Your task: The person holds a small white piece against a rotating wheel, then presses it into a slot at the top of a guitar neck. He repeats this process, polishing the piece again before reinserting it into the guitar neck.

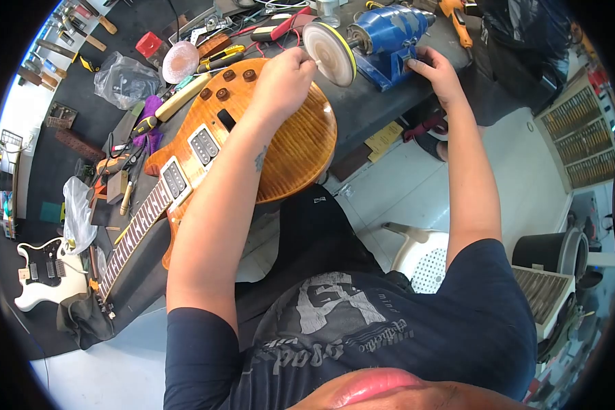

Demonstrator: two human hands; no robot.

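Observation:
My left hand (287, 80) is closed in a pinch at the pale face of a round buffing wheel (326, 53) with a yellow rim. A small pale bit shows at the fingertips; I cannot make out what they hold. The wheel sits on the end of a worn blue bench motor (389, 31). My right hand (436, 74) grips the motor's blue base, thumb on its near side, the other fingers partly hidden. Under my left forearm lies an amber flame-top electric guitar (290, 147) with brown knobs and two pickups, its neck pointing down left.
A white guitar body (48, 273) lies at the far left of the dark workbench (362, 113). Screwdrivers, cables and plastic bags (126, 82) crowd the bench behind the guitar. An orange tool (458, 27) lies right of the motor. A white plastic chair (420, 256) stands below.

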